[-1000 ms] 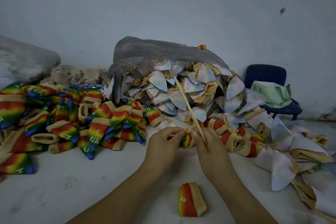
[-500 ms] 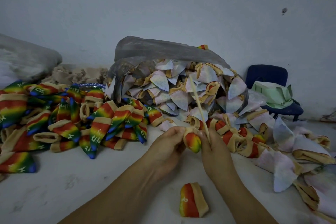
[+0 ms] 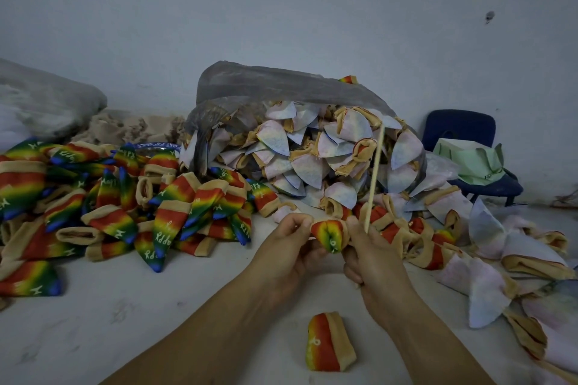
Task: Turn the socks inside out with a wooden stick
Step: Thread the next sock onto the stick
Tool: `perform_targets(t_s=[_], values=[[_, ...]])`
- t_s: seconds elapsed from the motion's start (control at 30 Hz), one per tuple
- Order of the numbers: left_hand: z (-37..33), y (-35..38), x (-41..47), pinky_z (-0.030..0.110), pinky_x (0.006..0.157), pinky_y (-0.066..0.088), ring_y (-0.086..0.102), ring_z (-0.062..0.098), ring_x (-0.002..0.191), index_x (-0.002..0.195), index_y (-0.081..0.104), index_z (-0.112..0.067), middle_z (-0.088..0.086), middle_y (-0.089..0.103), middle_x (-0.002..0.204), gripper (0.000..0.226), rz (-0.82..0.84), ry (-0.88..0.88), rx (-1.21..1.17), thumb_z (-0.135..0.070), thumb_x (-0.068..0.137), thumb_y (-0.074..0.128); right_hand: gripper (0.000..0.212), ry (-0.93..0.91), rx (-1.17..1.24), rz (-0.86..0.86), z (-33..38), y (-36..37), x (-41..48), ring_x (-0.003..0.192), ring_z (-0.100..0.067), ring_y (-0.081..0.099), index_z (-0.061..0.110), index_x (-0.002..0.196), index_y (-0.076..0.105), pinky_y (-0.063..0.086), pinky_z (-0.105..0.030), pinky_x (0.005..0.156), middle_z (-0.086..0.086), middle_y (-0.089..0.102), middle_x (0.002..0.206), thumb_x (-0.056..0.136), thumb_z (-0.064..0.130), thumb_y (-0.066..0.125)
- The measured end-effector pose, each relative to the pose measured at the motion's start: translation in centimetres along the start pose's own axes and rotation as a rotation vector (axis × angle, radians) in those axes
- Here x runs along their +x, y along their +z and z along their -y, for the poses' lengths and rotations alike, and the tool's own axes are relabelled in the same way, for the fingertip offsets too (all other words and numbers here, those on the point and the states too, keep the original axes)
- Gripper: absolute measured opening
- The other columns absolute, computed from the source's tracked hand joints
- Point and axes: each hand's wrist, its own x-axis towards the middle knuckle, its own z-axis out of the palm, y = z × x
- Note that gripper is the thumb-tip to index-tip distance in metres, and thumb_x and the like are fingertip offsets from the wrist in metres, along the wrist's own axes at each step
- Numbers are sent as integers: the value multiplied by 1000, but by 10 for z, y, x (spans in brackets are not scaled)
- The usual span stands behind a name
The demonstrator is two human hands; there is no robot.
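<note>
View: head camera, looking forward and down.
Left hand (image 3: 289, 251): forearm enters from the lower left, hand raised off the floor (image 3: 93, 322), knuckles up, fingers curled.
Left grip: thumb and fingertips pinch the left edge of the rainbow sock (image 3: 330, 234).
Right hand (image 3: 375, 262): forearm enters from the lower right, back of the hand toward the camera, fingers curled under.
Right grip: closed round the lower end of the wooden stick (image 3: 374, 175), with the thumb side pressed against the sock's right edge.
Rainbow sock: bunched between the two hands, held clear of the floor. Red, yellow and green show, with a crease down the middle and a tan cuff on the right.
Wooden stick: thin, pale, near upright, its top leaning slightly right. Its lower end is hidden at the right hand, so I cannot tell if it enters the sock.
Loose sock (image 3: 328, 342): lies alone on the floor between the forearms, red with a tan cuff.
Rainbow pile (image 3: 125, 206): heaped at left, well apart from the hands.
Pale pile (image 3: 312, 159): spills from a grey plastic bag (image 3: 275, 84) behind the hands and trails off to the right.
Chair (image 3: 459, 128): blue, by the wall (image 3: 281, 9) at right, with a green bag (image 3: 472, 162) on the seat.
Surface: pale and scuffed, probably a floor.
</note>
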Motion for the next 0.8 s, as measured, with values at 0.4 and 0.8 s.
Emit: perform_targets(t_s=[0.4,0.8], values=[[5,-11,4,27,80,57,69,10,86,91,64,-18,-8,71,83,20,-50,218,248,-23,103,49,14,-183,-270,-5,-6,-3,-4,50,9,49,30,86,64,36,-7,45,20,59,59,95,29,54],[-3,-5,-1,23,53,53,64,14,61,101,64,-2,10,69,74,19,-48,-264,-159,-11,102,47,19,83,273,135,1,-4,-1,38,-5,21,7,84,56,21,-17,35,-4,40,66,97,21,51]])
